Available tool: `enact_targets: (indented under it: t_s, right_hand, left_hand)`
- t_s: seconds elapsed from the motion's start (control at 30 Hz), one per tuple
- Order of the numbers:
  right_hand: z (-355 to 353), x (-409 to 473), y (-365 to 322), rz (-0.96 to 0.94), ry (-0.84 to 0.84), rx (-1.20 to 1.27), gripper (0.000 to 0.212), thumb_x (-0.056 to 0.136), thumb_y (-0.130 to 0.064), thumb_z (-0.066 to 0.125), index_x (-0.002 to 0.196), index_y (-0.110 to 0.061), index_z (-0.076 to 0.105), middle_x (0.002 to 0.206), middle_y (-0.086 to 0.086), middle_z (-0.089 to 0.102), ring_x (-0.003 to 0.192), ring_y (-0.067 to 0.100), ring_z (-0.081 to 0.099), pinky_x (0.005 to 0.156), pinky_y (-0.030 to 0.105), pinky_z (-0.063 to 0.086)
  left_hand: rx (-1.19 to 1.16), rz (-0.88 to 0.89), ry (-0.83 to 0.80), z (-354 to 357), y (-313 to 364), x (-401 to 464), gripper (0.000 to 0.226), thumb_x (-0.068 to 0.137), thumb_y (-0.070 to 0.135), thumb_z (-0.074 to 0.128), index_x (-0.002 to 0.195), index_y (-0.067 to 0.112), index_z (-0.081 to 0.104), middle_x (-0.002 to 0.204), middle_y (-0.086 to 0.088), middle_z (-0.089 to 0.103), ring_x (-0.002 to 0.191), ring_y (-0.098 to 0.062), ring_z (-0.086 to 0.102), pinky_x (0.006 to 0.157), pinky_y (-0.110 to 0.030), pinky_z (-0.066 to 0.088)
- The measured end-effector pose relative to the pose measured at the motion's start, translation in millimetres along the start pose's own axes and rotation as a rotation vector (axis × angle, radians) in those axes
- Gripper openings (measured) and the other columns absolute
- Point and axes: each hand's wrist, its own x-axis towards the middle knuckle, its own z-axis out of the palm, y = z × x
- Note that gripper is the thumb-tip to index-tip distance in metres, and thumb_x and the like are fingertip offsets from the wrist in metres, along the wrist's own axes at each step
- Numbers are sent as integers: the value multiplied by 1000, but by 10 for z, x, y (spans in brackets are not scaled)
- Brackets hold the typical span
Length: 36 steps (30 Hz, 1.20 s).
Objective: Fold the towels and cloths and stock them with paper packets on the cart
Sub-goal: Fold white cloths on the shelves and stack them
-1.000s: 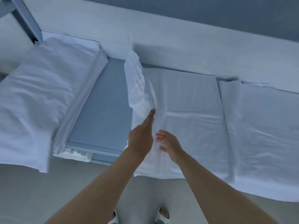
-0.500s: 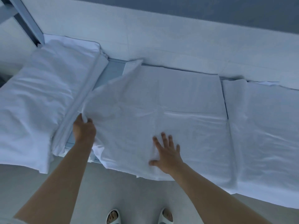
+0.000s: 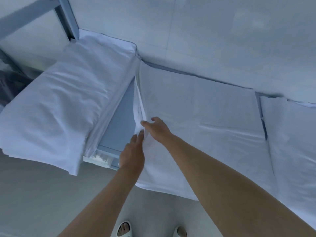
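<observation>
A linen room, it seems – white folded sheets (image 3: 196,117) stacked on a grey metal-framed shelf (image 3: 118,127) – plain pale wall (image 3: 205,40) behind
</observation>
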Motion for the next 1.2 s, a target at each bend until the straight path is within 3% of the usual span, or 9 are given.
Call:
enact_targets:
  t_s: [0.13, 0.23, 0.37, 0.5, 0.67, 0.77, 0.93, 1.07, 1.2]
  right_hand:
    - [226, 277, -211, 33, 37, -34, 93, 86, -60, 71, 152, -6, 35, 148, 13, 52, 127, 31, 57, 88, 28, 39]
    - [334, 417, -298, -8, 100, -200, 82, 84, -55, 76, 137, -6, 37, 126, 12, 61, 111, 32, 63, 88, 39, 53]
    - [383, 590, -401, -2, 224, -223, 63, 88, -41, 75, 128, -11, 37, 112, 8, 63, 101, 32, 67, 80, 40, 55]
    - [356, 724, -424, -98, 314, -302, 37, 96, -18, 62, 129, -10, 46, 121, 13, 65, 112, 37, 64, 85, 39, 49]
    - [179, 696, -561, -309, 340, -311, 39, 95, -5, 52, 134, -9, 58, 125, 17, 67, 121, 38, 59, 97, 37, 47]
    - [-158, 634, -678, -345, 366, -262, 38, 93, -1, 53, 129, -6, 63, 125, 18, 69, 121, 39, 60, 97, 36, 48]
    - [-1033, 395, -562, -327, 413, -163, 50, 96, -7, 51, 145, -12, 57, 142, 13, 63, 132, 32, 56, 106, 33, 47]
    - [-1823, 80, -145, -324, 462, -113, 49, 92, -8, 55, 139, -19, 63, 131, 5, 70, 121, 27, 63, 89, 23, 43]
    - [-2540, -274, 411, -302, 533, -55, 48, 92, -9, 61, 139, -18, 64, 134, 2, 69, 124, 21, 63, 95, 20, 43]
  left_hand:
    - [247, 87, -80, 102, -101, -106, 84, 99, -1, 44, 164, 24, -2, 170, -8, 14, 130, -30, 49, 96, -43, 53]
    - [362, 176, -112, 246, -178, -179, 87, 98, -1, 44, 164, 21, -9, 172, -15, 1, 131, -32, 45, 92, -40, 55]
    - [336, 185, -116, 364, -268, -188, 91, 96, -1, 46, 163, 24, -12, 172, -15, -7, 134, -32, 41, 92, -38, 55]
    - [136, 57, -97, 307, -309, -171, 100, 92, -2, 47, 160, 42, -13, 173, -6, -3, 136, -28, 37, 89, -37, 54]
    - [-17, 0, 17, 22, -194, -113, 90, 95, -4, 47, 160, 44, 6, 168, 11, 23, 131, -25, 44, 88, -42, 52]
    - [-58, 38, 116, -197, 121, -116, 82, 96, 0, 50, 159, 39, 16, 163, 12, 33, 123, -24, 49, 85, -44, 53]
    - [-79, 154, 170, -352, 911, -238, 77, 97, 4, 51, 160, 34, 17, 163, 6, 34, 124, -26, 49, 85, -43, 55]
    - [-87, 259, 131, -180, 1637, -474, 81, 96, 6, 51, 161, 32, 11, 165, 5, 30, 129, -25, 42, 84, -41, 55]
    - [-93, 362, 65, 121, 2346, -786, 86, 93, 3, 55, 163, 27, 11, 164, 0, 31, 129, -28, 39, 82, -41, 56]
